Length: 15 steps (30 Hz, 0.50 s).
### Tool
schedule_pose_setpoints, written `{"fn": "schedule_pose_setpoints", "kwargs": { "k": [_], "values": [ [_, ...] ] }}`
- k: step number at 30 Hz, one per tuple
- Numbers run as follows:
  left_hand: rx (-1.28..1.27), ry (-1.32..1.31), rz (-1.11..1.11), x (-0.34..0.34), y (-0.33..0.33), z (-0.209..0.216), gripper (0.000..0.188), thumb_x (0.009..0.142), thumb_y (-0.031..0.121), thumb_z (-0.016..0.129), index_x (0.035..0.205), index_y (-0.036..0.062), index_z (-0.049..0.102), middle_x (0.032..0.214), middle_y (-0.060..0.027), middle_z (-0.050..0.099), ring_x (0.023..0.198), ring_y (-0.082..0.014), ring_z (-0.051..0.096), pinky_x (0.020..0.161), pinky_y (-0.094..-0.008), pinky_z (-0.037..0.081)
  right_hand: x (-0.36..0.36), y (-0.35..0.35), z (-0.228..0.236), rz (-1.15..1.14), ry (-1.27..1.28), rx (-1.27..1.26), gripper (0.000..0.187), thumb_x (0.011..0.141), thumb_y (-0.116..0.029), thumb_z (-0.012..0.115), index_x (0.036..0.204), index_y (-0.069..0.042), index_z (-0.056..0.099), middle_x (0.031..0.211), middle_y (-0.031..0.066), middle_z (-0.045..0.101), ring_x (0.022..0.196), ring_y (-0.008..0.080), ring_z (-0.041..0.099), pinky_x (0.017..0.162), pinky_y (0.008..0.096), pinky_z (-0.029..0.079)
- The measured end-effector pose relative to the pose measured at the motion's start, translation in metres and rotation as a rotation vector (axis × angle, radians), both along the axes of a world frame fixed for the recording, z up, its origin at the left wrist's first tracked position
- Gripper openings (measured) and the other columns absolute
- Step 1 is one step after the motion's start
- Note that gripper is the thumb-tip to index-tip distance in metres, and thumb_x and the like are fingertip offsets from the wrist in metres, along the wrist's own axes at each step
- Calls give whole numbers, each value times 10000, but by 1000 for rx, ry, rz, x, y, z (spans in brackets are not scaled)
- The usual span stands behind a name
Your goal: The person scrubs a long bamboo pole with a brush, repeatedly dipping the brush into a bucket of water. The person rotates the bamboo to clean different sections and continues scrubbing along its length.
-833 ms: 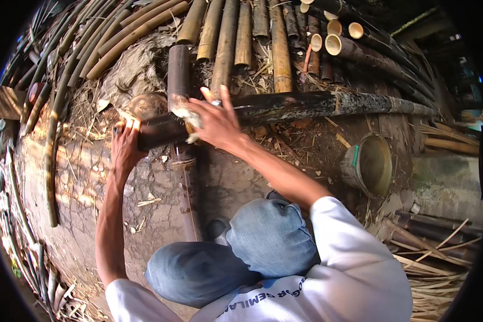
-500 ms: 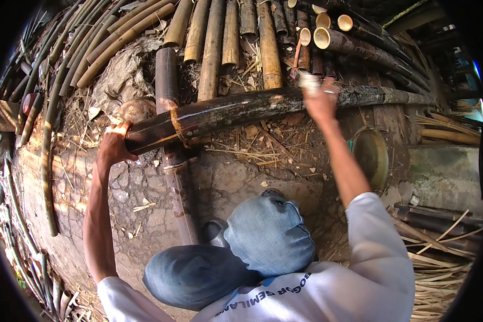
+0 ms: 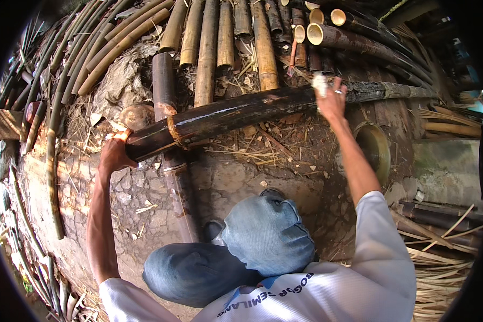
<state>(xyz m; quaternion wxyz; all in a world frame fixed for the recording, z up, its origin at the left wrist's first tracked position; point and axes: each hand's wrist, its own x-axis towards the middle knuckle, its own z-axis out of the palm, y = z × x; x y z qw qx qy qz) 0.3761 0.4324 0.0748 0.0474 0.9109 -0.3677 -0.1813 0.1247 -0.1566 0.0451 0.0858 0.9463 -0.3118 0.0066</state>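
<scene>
A long, thick bamboo pole (image 3: 241, 111), dark and wet-looking, lies across in front of me, its left end resting over another dark bamboo pole (image 3: 163, 80). My left hand (image 3: 115, 152) is closed around the near left end, thumb below and fingers over the top. Farther right along the pole, my right hand (image 3: 333, 102) holds a whitish wad (image 3: 320, 84) against or just above its surface; the wad is blurred, so its material is unclear. Between the hands, a lighter fibre band (image 3: 174, 130) circles the pole.
Several cut bamboo poles (image 3: 206, 59) lie side by side beyond, with open-ended ones (image 3: 354, 43) at the far right. A round basin (image 3: 374, 153) sits right of my right forearm. Split bamboo strips (image 3: 440, 279) are heaped at lower right. Near a concrete block (image 3: 448, 166), cracked ground shows.
My right hand with the whitish wad has slid a little to the right along the pole. My left hand keeps its hold on the end. The view has shifted slightly.
</scene>
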Motion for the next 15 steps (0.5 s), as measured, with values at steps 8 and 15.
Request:
{"fn": "schedule_pose_setpoints", "kwargs": {
  "k": [8,15],
  "values": [
    [102,-134,61,-28,13,-28,908,512,220,957,1313,72,557,1146,-134,655,1090,-334,647,931,-440,543,112,292,-27,618,-196,707,412,960,-289,649,1293,-47,673,1298,124,714,1425,338,501,1269,645,53],
    [-49,-273,74,-74,21,-12,971,517,154,938,1391,99,518,1267,-116,618,1180,-348,611,971,-459,521,-32,5,-24,-179,-272,198,652,963,-452,652,1497,-109,504,1491,262,521,1443,460,410,1231,609,228]
  ]
}}
